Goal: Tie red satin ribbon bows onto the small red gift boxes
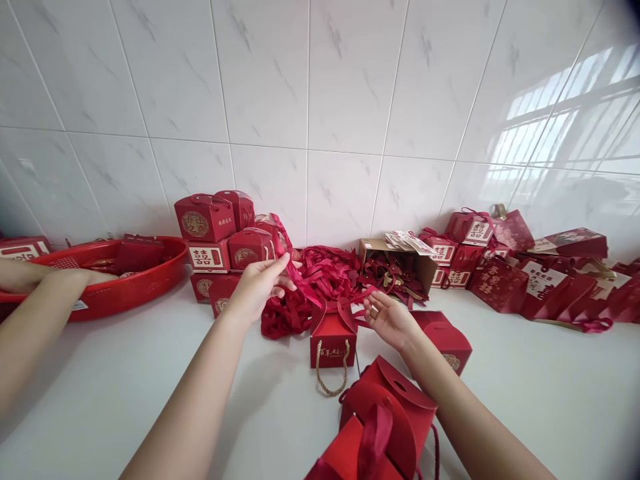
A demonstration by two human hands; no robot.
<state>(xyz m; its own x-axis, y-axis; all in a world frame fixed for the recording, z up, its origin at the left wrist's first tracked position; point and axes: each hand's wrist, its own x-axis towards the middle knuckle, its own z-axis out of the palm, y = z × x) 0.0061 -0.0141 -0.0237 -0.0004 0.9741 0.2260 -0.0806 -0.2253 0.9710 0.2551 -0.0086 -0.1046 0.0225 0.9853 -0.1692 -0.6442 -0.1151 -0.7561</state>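
Note:
Between my hands stands a small red gift box (334,350) with gold lettering and a twisted rope handle hanging at its front. My left hand (260,287) is closed on a dark red ribbon (306,288), raised left of the box top. On the right, my right hand (393,320) pinches another stretch of ribbon just beside the box's upper edge. The ribbon runs across the box top between both hands. Right behind lies a heap of loose red ribbons (330,270). Closer to me are larger red boxes (387,407), one with a ribbon on it.
At left, another person's forearms (45,320) reach into a red plastic basket (125,297). Stacked red gift boxes (205,220) stand against the tiled wall. A cardboard box (425,270) holds tags and cords. More red boxes (500,283) line the right side.

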